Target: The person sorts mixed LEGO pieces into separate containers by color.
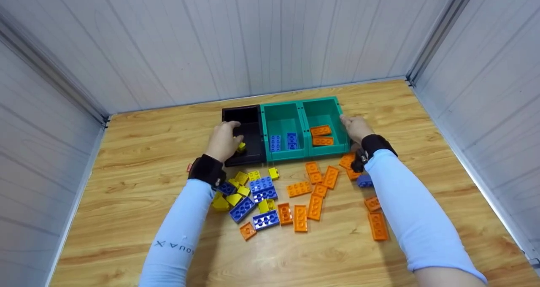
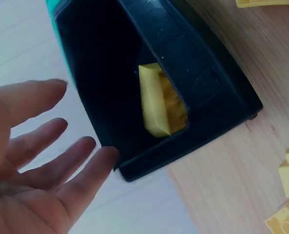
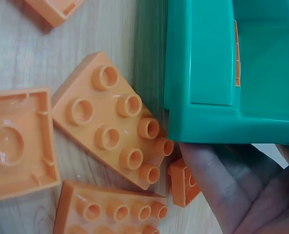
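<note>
My left hand [image 1: 222,142] is over the left side of a black bin [image 1: 252,131], fingers spread and apart. A yellow brick [image 2: 155,103] lies inside that bin, below the hand and free of it. My right hand [image 1: 357,128] touches the outer right wall of the right green bin [image 1: 343,126], its fingers [image 3: 207,168] laid along the outside. Two orange bricks [image 1: 322,141] lie in this bin. The middle green bin [image 1: 282,156] holds two blue bricks [image 1: 275,143].
The three bins stand joined in a row near the back wall [image 1: 270,38]. In front of them, yellow bricks [image 1: 220,203], blue bricks [image 1: 242,209] and orange bricks [image 1: 300,218] are scattered on the wooden table [image 1: 139,152]. More orange bricks [image 1: 377,226] lie beside the right forearm.
</note>
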The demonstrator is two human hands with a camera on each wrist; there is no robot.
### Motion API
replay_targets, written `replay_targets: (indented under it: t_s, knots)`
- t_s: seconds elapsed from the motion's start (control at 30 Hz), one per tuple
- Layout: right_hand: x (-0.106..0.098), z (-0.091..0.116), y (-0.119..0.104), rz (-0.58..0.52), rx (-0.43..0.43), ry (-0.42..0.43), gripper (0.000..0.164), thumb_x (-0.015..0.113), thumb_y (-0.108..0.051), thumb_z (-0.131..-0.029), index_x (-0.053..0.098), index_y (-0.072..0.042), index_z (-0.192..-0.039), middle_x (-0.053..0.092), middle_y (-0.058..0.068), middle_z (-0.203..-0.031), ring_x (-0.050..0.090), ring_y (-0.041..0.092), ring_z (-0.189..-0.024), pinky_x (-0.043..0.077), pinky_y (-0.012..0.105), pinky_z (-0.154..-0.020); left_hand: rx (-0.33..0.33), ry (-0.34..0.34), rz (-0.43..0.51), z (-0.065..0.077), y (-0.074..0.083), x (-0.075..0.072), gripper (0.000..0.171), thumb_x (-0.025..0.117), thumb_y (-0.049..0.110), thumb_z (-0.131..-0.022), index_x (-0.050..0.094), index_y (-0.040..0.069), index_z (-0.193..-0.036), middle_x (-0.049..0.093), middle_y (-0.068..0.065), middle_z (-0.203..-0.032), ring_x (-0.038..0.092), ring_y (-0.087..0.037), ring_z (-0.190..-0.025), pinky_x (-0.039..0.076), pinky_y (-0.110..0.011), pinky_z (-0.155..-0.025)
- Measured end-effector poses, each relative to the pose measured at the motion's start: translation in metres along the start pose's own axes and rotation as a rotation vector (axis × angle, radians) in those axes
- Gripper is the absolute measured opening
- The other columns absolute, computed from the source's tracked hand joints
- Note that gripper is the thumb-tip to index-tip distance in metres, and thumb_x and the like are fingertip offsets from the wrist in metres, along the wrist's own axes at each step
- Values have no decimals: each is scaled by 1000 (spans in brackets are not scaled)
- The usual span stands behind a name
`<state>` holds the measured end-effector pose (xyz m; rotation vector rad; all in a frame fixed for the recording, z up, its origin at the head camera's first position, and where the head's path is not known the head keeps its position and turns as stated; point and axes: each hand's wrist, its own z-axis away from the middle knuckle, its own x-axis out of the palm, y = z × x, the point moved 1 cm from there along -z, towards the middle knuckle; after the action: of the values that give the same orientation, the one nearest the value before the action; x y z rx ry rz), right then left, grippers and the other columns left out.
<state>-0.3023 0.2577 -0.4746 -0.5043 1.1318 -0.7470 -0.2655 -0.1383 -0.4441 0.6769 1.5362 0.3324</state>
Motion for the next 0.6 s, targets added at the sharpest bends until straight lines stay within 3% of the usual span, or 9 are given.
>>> replay_targets:
  t_s: [0.13,0.2,0.23,0.33,0.43,0.5,0.53,0.57,0.6]
  knots:
    - [-1,2,-3,23,-18,20,62,31,-46,-107,47,1,-144,50,26,-138,54,32,-107,43,41,-94,18,74,54,11,-7,-9,32,62,6,-97,62,-4,-128,62,-23,-125,63,-34,-104,50,-43,-88]
    - [-2,3,-4,22,-19,29,62,31,-46,-107,50,3,-140,55,26,-114,46,27,-82,41,39,-81,12,88,73,19,-13,-12,31,60,7,-98,63,-4,-127,63,-23,-124,62,-35,-105,49,-44,-87]
    - [-2,4,-4,20,-18,30,61,31,-46,-107,51,3,-139,55,26,-112,44,26,-80,41,39,-79,4,90,77,22,-16,-14,30,60,7,-98,63,-4,-126,63,-23,-123,61,-35,-109,49,-45,-88]
    - [-2,6,-4,14,-8,14,61,31,-45,-108,43,-1,-148,49,27,-133,52,32,-96,47,41,-86,-34,58,79,36,-29,-16,30,61,9,-98,64,-5,-125,63,-23,-122,59,-37,-113,49,-47,-92]
    - [-2,7,-5,33,-26,25,60,31,-44,-108,44,0,-147,45,28,-141,48,36,-122,44,44,-97,-98,-6,84,51,-41,-16,32,62,10,-98,64,-4,-126,63,-23,-123,57,-38,-115,48,-48,-94]
    - [-2,8,-5,34,-41,39,60,31,-43,-108,46,1,-146,45,28,-141,48,36,-122,41,43,-97,-137,-56,83,62,-47,-14,33,62,12,-98,63,-2,-127,62,-23,-125,57,-38,-117,48,-49,-96]
    - [-3,7,-4,38,-45,47,60,31,-43,-108,48,2,-144,50,29,-130,49,36,-117,39,41,-94,-154,-80,82,67,-50,-13,34,62,13,-98,63,-2,-128,61,-23,-126,56,-38,-118,47,-49,-97]
    - [-3,7,-5,40,-54,56,59,31,-42,-108,48,1,-144,49,28,-136,49,33,-117,40,40,-94,-170,-102,85,72,-53,-12,35,62,13,-98,62,-2,-128,61,-23,-127,55,-38,-119,46,-50,-98]
    - [-3,7,-4,39,-53,56,59,31,-43,-108,49,2,-143,53,29,-125,50,33,-109,41,39,-91,-179,-121,83,77,-55,-10,35,63,13,-98,62,-3,-129,61,-23,-128,55,-38,-121,45,-51,-99]
